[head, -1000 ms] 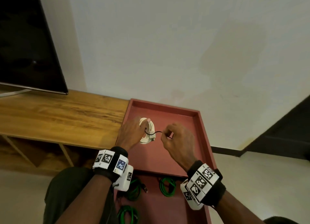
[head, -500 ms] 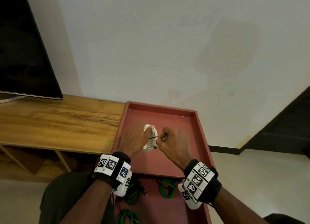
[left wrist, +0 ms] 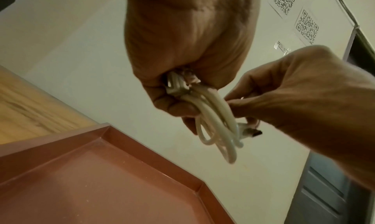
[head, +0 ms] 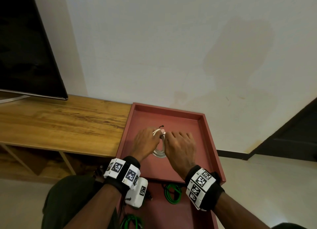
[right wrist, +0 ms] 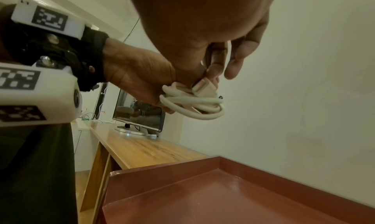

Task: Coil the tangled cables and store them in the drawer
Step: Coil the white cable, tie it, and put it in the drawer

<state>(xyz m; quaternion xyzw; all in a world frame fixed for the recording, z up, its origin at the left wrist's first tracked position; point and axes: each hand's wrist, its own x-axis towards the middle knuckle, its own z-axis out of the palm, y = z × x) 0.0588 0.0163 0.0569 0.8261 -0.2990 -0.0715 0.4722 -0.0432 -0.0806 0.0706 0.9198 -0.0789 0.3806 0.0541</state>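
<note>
A coiled white cable (head: 159,153) hangs between my hands above the red tray (head: 171,109). My left hand (head: 147,139) grips the top of the coil (left wrist: 213,115) in its curled fingers. My right hand (head: 180,143) sits tight against it on the right and pinches a thin black tie (head: 162,135) at the coil. One free end of the tie (head: 161,126) sticks up behind the fingers. In the right wrist view the coil (right wrist: 192,105) loops below the left hand (right wrist: 138,76), with a flat connector (right wrist: 202,86) on top. A second plug (left wrist: 253,132) shows in the left wrist view.
Below the tray an open red drawer (head: 163,211) holds green cable coils (head: 172,192) (head: 131,222). A wooden shelf top (head: 60,124) runs to the left with a dark screen (head: 25,48) on it. The wall stands right behind the tray.
My right hand has closed in from the right until it touches the coil, taking up the slack in the black tie. The coil has turned so that it hangs down between my hands.
</note>
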